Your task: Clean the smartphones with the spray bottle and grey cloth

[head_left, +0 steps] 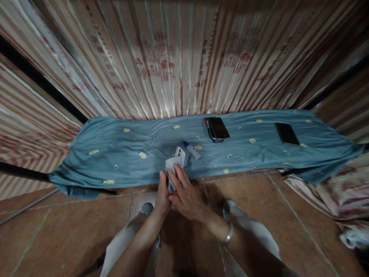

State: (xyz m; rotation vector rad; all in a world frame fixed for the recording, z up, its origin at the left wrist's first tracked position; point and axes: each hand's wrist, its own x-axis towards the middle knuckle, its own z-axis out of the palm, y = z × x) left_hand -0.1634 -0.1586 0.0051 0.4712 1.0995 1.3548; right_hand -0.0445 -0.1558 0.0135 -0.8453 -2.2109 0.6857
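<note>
Both hands meet at the near edge of a long blue cloth [121, 154] spread on the floor. Left hand [163, 198] grips the lower end of a white phone [179, 157], seemingly wrapped in a pale wipe; right hand [186, 194] lies flat, fingers extended over it. Small bottle [192, 150] with blue cap just beside. Two dark glossy phones, stacked [218, 128] and single [286, 134], farther off. Terracotta tile floor [57, 227]; striped satin curtain [161, 61], red print unreadable.
</note>
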